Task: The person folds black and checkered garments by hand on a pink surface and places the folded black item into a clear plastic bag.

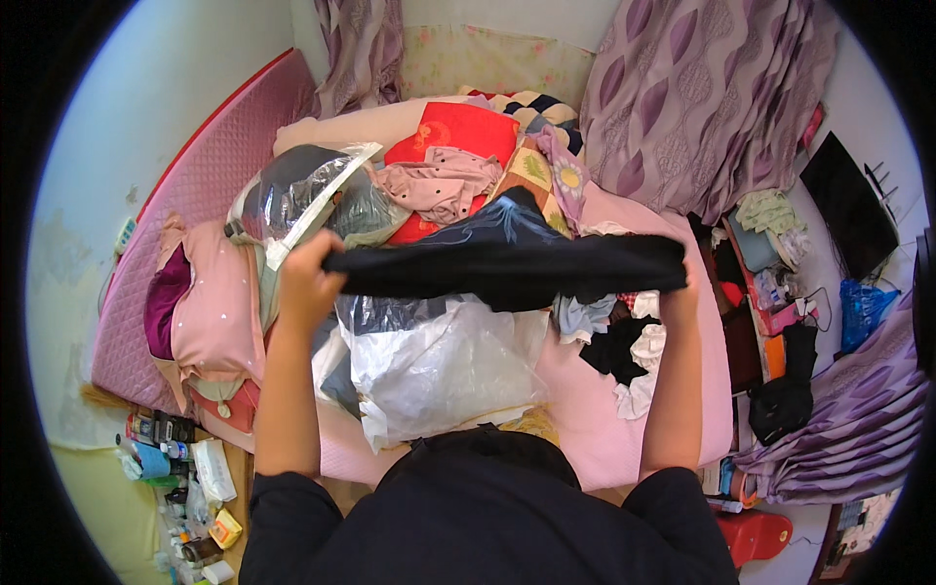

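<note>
A black garment [507, 268] with a blue print is stretched taut across the middle, raised above the bed; its exact kind is hard to tell. My left hand [314, 276] is closed on its left end, slightly blurred by motion. At the other end, my right hand [684, 288] grips the black cloth, most of its fingers hidden behind it. Below the garment lies a large clear plastic bag [439, 375]. Another clear bag [302, 195] with dark contents sits beyond my left hand. Small clothes, including a black piece [616, 349], lie near my right forearm.
The bed [585, 429] has a pink sheet and a quilted headboard [219, 146] on the left. A pink pillow [222, 292], a red cushion [468, 132] and a pink buttoned garment [444, 183] rest on it. Bottles and packets crowd a lower-left table; a red stool [756, 536] stands lower right.
</note>
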A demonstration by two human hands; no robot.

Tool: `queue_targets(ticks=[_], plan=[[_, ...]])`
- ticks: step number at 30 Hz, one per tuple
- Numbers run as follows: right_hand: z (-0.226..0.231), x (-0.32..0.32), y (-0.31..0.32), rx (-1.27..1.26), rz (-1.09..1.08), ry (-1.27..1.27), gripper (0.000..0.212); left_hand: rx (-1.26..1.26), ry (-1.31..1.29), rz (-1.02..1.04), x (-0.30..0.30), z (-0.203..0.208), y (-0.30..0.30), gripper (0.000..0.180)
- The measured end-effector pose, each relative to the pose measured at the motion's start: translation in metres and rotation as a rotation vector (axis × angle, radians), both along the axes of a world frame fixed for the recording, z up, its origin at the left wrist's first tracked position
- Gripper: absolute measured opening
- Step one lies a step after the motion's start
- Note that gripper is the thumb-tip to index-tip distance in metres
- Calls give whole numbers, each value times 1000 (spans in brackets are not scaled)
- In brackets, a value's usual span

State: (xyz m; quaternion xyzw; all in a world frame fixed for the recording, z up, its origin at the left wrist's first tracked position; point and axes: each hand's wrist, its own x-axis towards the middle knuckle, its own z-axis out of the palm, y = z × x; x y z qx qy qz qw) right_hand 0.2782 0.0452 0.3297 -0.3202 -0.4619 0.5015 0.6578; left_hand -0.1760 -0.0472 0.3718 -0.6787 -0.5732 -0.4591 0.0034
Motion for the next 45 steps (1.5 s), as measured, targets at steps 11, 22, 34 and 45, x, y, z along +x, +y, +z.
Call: queue_targets(ticks=[11,22,34,45], plan=[[-276,-13,-105,-1086,1099,-1072,88,-1686,-162,-317,-43,-266,-117,36],[-347,-32,-97,-924,231,-1090,50,-957,-81,-72,38,-294,-62,37],[-297,-18,-102,-613,450,-1263,26,-714,-16,305,106,-330,17,81],[-270,-31,-84,-623,351,-1239,40,-1129,-928,-565,135,-267,5,25]])
